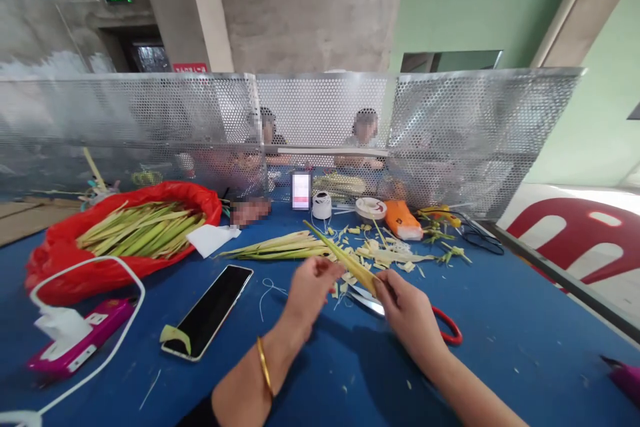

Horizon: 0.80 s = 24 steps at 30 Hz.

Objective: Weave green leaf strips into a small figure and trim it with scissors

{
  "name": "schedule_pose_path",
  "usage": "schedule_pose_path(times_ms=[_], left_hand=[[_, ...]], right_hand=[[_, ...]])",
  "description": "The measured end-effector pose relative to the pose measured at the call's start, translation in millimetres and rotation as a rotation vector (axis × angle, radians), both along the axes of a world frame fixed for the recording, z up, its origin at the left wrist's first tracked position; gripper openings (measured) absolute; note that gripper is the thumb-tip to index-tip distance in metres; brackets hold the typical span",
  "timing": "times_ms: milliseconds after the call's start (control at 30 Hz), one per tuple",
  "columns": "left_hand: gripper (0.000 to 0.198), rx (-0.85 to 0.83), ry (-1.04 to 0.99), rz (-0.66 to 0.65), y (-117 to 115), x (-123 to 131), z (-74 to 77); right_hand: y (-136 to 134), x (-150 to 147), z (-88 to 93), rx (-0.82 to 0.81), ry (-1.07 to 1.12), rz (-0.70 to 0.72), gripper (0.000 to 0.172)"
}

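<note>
My right hand (407,307) pinches the wide lower end of a long, pointed yellow-green husk leaf (356,265), whose tip slants up and away to the left. Close against the leaf's left edge, my left hand (315,287) has its fingers pressed together; what lies between them is hidden. Scissors with red handles (453,327) lie partly under my right hand, their blades pointing left. Beyond both hands is a bundle of similar leaves (280,245), with cut scraps (385,253) scattered to its right. A loop of thin white string (270,285) rests left of my left hand.
At left stand a red bag (55,253) of leaves, a purple power strip (107,320) with a white cable, and a phone (213,310). A second, lit phone (301,191), a white spool (321,205), tape (371,208) and an orange packet (403,220) line a perforated metal divider (320,107); people sit behind it.
</note>
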State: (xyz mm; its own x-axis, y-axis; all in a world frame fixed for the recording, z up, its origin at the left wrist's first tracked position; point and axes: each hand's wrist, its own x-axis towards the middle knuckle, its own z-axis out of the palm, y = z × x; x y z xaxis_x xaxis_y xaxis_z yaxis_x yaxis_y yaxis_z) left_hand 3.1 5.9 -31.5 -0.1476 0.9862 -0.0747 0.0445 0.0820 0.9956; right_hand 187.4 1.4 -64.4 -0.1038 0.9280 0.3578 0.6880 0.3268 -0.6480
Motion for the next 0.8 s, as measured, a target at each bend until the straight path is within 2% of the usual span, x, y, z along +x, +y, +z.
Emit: schedule_pose_path(times_ms=[67,167,233,333,433,467,533,600,633,667,700,767,800], left_hand=[[0.039,-0.083,-0.031,-0.142,-8,19,-12.8],[0.021,-0.112,-0.100,-0.174,-15,33,-21.7],[0.015,-0.110,-0.142,-0.188,-16,33,-22.1],[0.017,-0.099,-0.150,-0.211,-14,30,-21.8],[0.021,-0.084,-0.105,-0.238,-13,29,-26.1],[0.025,-0.054,-0.049,-0.205,-13,30,-28.3],[0.038,0.091,0.172,-0.035,-14,30,-31.7],[0.047,0.352,0.477,0.163,-15,29,-31.6],[0.046,0.500,0.629,0.201,-16,27,-29.8],[0.041,0.641,0.760,0.166,-17,26,-27.1],[0.033,0.751,0.878,0.064,-18,24,-23.9],[0.017,0.851,1.041,-0.145,-17,21,-17.0],[0.010,0.851,1.084,-0.203,-16,19,-14.1]], right_hand=[[-8,-5,-2.5,0.012,0.005,0.039,0.020],[-15,-7,-3.8,-0.025,0.075,0.085,0.018],[-14,-4,-3.8,-0.167,0.225,0.105,0.025],[-10,0,-3.8,-0.467,0.561,0.133,0.036],[-7,2,-3.1,-0.598,0.758,0.130,0.038],[-7,2,-2.5,-0.601,0.762,0.128,0.036],[-7,2,-1.2,-0.577,0.704,0.116,0.031],[-8,2,-0.1,-0.542,0.631,0.104,0.025],[-8,2,0.1,-0.526,0.604,0.100,0.023],[-9,2,0.1,-0.511,0.585,0.097,0.021],[-9,2,-0.1,-0.498,0.572,0.095,0.020],[-8,3,-0.9,-0.479,0.558,0.092,0.021],[-8,4,-1.2,-0.477,0.558,0.092,0.022]])
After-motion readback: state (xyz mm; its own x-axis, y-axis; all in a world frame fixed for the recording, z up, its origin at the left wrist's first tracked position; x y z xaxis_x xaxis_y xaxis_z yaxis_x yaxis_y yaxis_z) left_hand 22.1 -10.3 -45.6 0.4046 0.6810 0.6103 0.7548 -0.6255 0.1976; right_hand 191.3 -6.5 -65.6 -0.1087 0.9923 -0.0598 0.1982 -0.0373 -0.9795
